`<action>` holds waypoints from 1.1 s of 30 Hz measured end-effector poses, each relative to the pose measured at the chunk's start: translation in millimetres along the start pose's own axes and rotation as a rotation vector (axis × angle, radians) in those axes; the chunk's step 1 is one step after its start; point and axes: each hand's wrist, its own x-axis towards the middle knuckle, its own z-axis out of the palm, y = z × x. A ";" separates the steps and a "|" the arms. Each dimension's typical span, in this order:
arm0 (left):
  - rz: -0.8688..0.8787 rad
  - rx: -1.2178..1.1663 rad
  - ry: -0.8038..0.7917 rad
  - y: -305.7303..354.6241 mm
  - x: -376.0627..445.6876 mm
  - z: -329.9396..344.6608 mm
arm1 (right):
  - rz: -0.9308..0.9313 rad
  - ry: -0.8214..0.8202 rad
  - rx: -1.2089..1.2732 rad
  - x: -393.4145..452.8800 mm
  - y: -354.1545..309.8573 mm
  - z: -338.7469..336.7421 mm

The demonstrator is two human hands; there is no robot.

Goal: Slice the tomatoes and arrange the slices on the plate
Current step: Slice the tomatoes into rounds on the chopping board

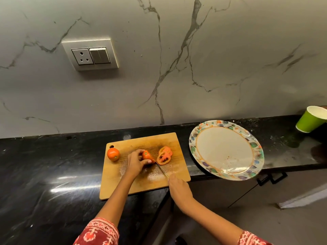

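tomato gripped by left hand, right hand holding knife, plate overhanging counter edge

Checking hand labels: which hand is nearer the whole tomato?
Left. The left hand holds the cut tomato just right of the whole tomato; the right hand grips the knife farther right.

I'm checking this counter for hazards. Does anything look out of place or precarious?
Yes. The round floral-rimmed plate juts past the black stone counter's front edge, so a nudge might tip it. The green paper cup at far right leans tilted. Small reddish specks lie on the plate.
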 end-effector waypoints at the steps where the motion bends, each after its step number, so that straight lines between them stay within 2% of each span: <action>1: 0.002 0.015 -0.012 0.6 0.4 -1.1 | -0.025 0.041 -0.014 1.7 0.6 -0.6; 3: 0.018 0.051 -0.041 0.4 2.0 -1.4 | -0.025 0.005 -0.083 7.9 5.0 -2.4; 5: 0.026 0.072 -0.066 -0.2 3.4 -1.4 | -0.028 0.084 -0.042 23.4 17.5 6.7; 7: 0.028 0.089 -0.078 -0.6 3.5 -1.8 | 0.037 0.037 -0.013 17.3 11.3 -13.8; 8: 0.031 0.091 -0.079 -0.8 3.1 -1.8 | 0.008 0.036 -0.003 14.3 9.5 -21.8; 9: 0.041 0.090 -0.075 -1.1 2.3 -1.0 | -0.006 0.064 0.052 17.8 7.7 -23.5; 12: 0.057 0.064 -0.045 -1.4 -4.2 2.2 | 0.036 -0.028 0.249 25.0 -4.0 -25.1; 16: 0.080 0.033 -0.005 -1.8 -12.9 5.4 | 0.008 0.030 0.345 26.5 -21.7 -27.2; 19: 0.104 0.040 0.017 -1.4 -17.8 7.2 | -0.001 0.073 0.324 25.5 -26.4 -25.7; 25: 0.084 0.032 0.120 0.3 -24.5 16.4 | 0.058 0.028 0.297 22.5 -32.7 -29.3; 33: 0.130 0.020 0.041 5.0 -22.0 17.5 | 0.093 -0.015 0.323 22.5 -26.9 -31.7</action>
